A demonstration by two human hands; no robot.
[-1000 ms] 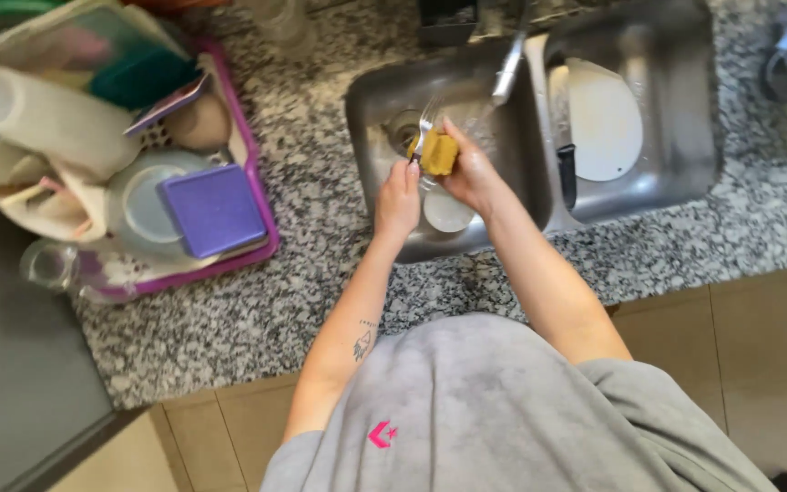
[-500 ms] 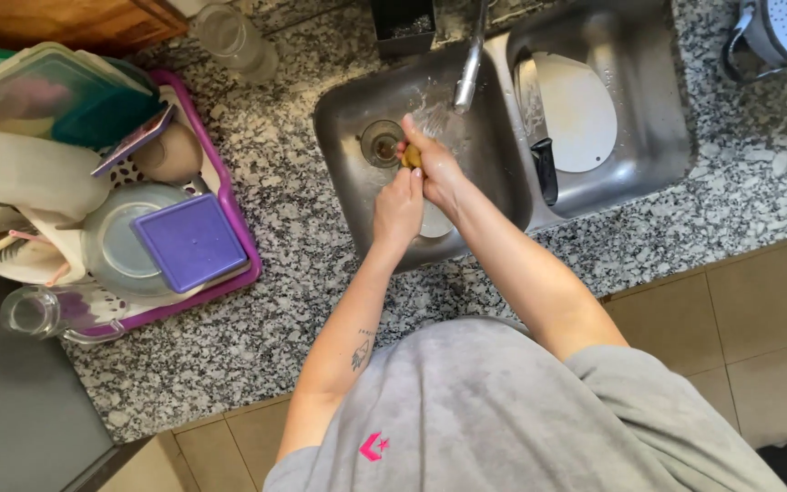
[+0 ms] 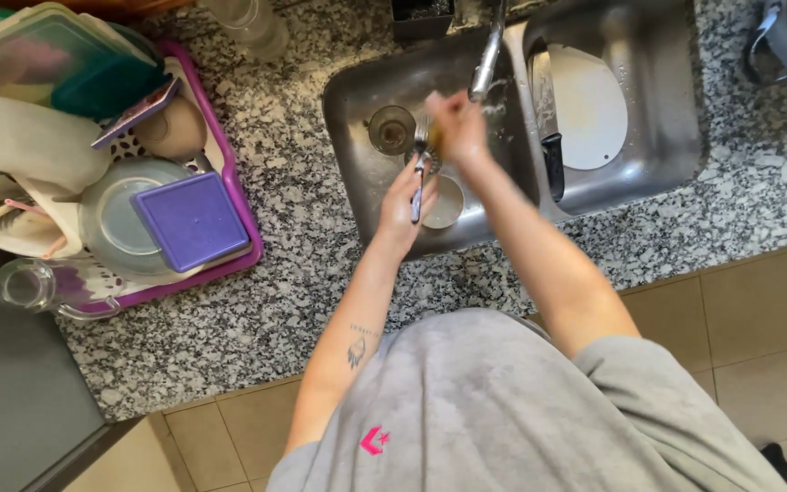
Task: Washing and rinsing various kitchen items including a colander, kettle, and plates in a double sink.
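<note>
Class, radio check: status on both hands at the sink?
Left hand grips metal fork over steel sink. Right hand blurred beside tap, contents unclear. Small round cup below.

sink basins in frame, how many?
2. The left basin, where both hands work a fork under the tap; the right basin, holding a white plate.

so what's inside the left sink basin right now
In the left sink basin sit the round drain and a small round dish. The left hand holds a fork over it; the right hand is blurred under the tap. The hands cover the rest.
</note>
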